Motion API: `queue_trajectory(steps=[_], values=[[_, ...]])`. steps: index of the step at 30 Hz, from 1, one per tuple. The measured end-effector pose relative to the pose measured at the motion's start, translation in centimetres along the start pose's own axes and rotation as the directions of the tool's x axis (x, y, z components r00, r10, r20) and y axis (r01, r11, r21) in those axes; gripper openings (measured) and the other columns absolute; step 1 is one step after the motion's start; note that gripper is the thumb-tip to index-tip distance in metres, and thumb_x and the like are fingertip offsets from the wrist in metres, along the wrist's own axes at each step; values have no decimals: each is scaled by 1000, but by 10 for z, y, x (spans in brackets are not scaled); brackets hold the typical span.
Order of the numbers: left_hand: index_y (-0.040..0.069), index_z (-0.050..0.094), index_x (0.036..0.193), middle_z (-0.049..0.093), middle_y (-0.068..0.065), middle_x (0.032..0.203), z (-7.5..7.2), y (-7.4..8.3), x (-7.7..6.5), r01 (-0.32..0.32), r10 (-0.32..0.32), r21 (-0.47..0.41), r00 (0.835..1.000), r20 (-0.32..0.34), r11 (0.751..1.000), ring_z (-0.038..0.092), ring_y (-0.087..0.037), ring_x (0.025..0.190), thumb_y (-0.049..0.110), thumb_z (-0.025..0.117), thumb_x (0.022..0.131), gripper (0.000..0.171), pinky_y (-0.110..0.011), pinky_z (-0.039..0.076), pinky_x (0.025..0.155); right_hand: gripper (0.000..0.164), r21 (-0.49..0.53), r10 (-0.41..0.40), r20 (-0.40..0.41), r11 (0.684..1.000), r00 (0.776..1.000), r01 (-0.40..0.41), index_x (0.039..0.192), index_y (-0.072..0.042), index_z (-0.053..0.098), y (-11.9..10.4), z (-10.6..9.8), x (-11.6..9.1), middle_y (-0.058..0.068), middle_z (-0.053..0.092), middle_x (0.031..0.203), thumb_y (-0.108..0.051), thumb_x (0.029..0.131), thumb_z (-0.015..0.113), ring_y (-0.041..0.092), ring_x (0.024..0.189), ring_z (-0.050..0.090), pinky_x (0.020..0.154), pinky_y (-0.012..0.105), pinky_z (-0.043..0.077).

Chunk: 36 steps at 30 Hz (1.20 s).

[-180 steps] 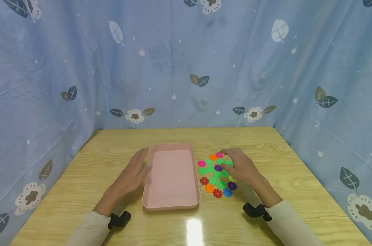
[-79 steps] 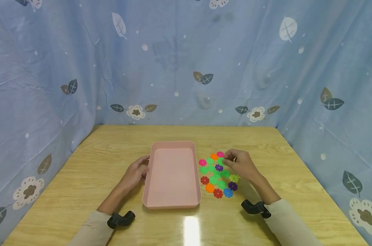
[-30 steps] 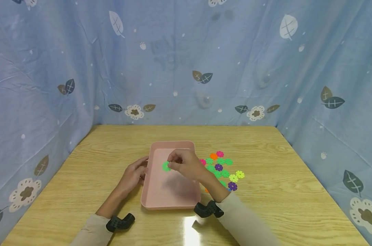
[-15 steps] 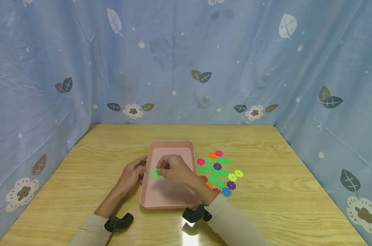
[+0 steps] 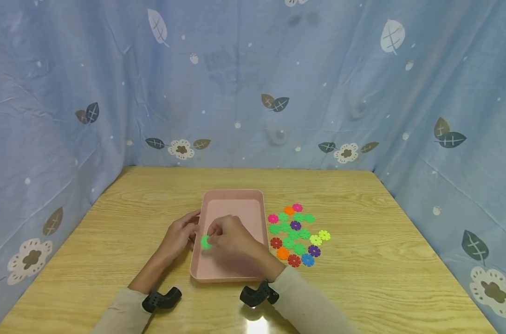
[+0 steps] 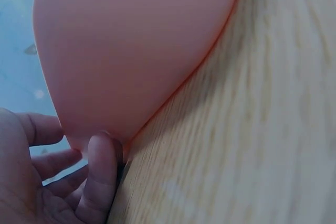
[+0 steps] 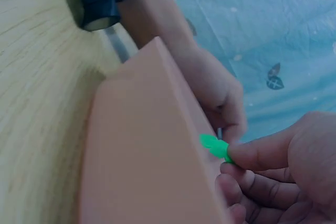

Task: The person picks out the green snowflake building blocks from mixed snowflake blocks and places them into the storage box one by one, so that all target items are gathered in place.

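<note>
A pink rectangular tray [image 5: 234, 206] lies flat near the middle of the table. My left hand [image 5: 179, 239] holds its left side; in the left wrist view the thumb [image 6: 102, 163] and fingertips meet the tray's wall. Over the tray's left part, my right hand [image 5: 234, 236] pinches a bright green notched plastic disc [image 5: 204, 242] between thumb and forefinger. The right wrist view shows this green disc [image 7: 212, 144] edge-on near the rim. Whether it touches the tray floor, I cannot tell.
Right of the tray, several similar discs lie flat on the table: mostly green, with a blue disc [image 5: 308, 260], a red disc [image 5: 294, 260], and orange, pink, purple and yellow ones. A blue patterned curtain [image 5: 236, 83] surrounds the wooden table [image 5: 382, 241] at its back and sides.
From the scattered discs, my right hand has picked up a green disc and carried it left over the tray, then nearer to me. My left hand has come against the tray's side and stayed.
</note>
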<state>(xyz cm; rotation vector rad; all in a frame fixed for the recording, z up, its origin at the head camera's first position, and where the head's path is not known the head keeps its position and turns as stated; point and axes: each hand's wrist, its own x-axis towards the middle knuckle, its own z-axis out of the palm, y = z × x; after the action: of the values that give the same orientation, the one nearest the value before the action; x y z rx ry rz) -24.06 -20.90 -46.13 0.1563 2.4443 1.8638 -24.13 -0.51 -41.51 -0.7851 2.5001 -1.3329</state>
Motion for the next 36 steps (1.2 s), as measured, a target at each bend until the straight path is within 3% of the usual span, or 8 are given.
queue_trajectory(steps=[6,15,22,29,36], values=[[9,45,153,57,-23,139,0,-1,0,-5,5,29,1000,-5,1000,62,-19,70,11,47,100,53,-32,56,56,10,-96,-8,41,995,999,12,80,-8,72,5,10,1,-6,65,72,1,82,69,6,67,54,60,19,47],[8,43,154,57,-23,140,-2,2,-1,-31,31,69,999,-13,997,62,-19,69,13,47,102,52,-32,55,57,4,-227,25,85,974,996,-5,81,-12,74,5,20,0,-12,63,69,-12,84,78,4,68,56,63,20,46],[8,42,154,56,-23,142,-2,2,-1,-30,31,76,999,-7,997,63,-20,76,14,46,103,52,-30,54,62,6,-259,24,83,966,996,-2,82,-13,73,4,23,-3,-13,62,68,-12,85,78,4,65,54,60,20,45],[4,40,155,56,-24,141,-1,1,0,-30,31,64,999,-8,998,62,-19,69,12,46,102,54,-32,55,58,11,-251,4,70,968,998,14,78,-14,71,6,25,-2,-13,62,66,-8,83,79,4,64,54,62,18,45],[3,41,154,58,-24,138,0,-1,-1,-35,35,38,999,-5,999,63,-19,68,11,45,100,54,-32,55,56,14,-315,-20,59,948,998,37,75,-15,70,6,26,-3,-13,60,65,-12,83,81,3,65,52,64,17,44]])
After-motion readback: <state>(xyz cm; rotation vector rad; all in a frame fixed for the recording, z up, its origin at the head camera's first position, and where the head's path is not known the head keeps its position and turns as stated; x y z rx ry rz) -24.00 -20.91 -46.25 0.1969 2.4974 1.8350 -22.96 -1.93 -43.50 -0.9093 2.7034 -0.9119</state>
